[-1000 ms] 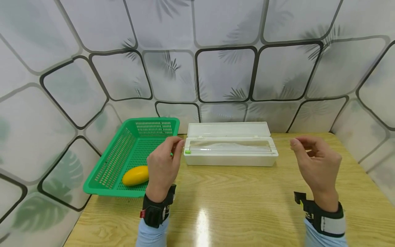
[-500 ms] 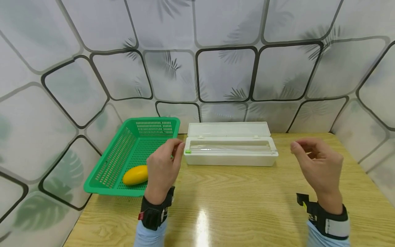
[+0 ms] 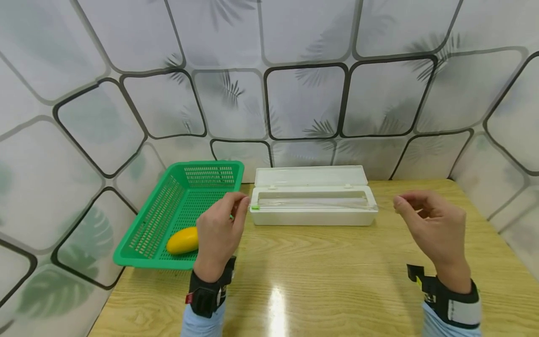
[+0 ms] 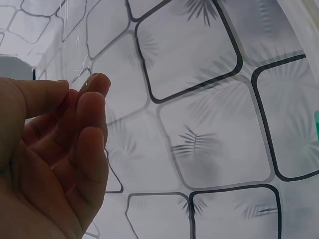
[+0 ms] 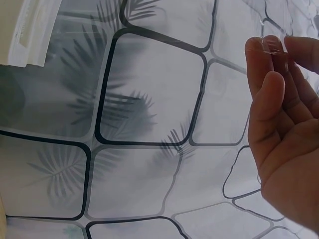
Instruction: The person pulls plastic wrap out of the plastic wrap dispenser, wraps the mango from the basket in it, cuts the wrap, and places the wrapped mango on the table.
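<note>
My left hand [image 3: 221, 234] and right hand [image 3: 435, 229] are raised over the table, wide apart, on either side of a white cling film dispenser [image 3: 313, 218]. Thumb and fingertips of each hand pinch clear cling film; it shows as faint glints above the left fingers [image 4: 75, 50] and across the right fingertips [image 5: 273, 52]. Against the background in the head view, most of the film is too transparent to follow. The dispenser's hinged lid [image 3: 311, 176] stands up at the back. A green slide cutter [image 3: 255, 207] sits at its left end.
A green plastic basket [image 3: 147, 263] stands at the left, partly behind my left hand. In it lies a smooth yellow oval fruit [image 3: 182, 240], partly hidden. Patterned wall covering [image 3: 307, 103] rises behind the wooden table [image 3: 324, 271].
Both hands keep their pinch and sink slightly toward me. The clear film seen over the dispenser's window shifts lower. Basket, fruit and dispenser stay put.
</note>
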The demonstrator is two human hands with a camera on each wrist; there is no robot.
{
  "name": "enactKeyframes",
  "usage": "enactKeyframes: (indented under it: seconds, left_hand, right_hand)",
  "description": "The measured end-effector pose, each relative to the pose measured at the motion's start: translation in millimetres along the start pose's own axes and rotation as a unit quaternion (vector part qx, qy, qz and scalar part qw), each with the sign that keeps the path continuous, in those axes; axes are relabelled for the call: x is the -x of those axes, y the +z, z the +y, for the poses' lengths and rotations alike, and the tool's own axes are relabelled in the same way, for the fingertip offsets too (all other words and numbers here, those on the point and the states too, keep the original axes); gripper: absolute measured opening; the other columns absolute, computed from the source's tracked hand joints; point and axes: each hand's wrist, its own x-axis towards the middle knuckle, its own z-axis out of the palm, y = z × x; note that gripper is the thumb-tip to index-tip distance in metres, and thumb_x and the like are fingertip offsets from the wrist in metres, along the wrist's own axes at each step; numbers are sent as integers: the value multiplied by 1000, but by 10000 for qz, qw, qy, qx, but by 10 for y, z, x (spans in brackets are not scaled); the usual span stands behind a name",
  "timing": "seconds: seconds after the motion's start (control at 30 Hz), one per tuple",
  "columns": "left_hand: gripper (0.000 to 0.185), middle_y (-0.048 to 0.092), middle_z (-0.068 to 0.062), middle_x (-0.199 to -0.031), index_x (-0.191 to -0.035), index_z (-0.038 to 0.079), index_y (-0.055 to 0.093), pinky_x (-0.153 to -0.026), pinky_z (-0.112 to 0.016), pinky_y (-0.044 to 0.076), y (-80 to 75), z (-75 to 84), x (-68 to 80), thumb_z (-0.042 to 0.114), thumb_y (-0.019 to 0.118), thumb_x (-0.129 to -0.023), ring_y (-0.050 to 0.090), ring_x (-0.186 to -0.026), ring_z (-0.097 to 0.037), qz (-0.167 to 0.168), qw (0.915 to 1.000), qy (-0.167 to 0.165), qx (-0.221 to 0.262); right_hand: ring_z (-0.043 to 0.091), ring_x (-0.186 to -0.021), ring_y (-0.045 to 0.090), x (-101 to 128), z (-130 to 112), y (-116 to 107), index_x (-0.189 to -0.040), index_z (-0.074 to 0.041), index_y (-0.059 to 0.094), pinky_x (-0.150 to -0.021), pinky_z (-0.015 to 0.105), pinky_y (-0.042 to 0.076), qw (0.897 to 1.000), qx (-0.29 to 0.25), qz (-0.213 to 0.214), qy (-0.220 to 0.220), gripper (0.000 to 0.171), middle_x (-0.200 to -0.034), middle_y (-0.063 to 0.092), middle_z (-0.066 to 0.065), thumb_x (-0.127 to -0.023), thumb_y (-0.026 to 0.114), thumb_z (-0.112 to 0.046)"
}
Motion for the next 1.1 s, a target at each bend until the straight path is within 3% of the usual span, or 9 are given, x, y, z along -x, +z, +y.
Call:
enactKeyframes:
  seconds: [0.77,1.1]
  left_hand:
    - [10,60,0,-67,-94,6,66,-45,-24,38,-90,-11,7,9,74,-88,52,-53,-13,-313,9995,69,-12]
    - [8,61,2,-67,-93,7,66,-45,-21,36,-161,26,23,12,72,-91,50,-51,-11,-712,9972,-20,-210]
  right_hand:
    - [-14,-67,57,-2,-14,-28,-90,3,74,-60,6,41,9997,-69,-177,-146,11,-81,62,-31,-80,74,8]
    - [-13,-65,56,19,29,-31,-86,2,74,-59,5,41,9993,-142,-221,-260,18,-80,64,-25,-72,76,14]
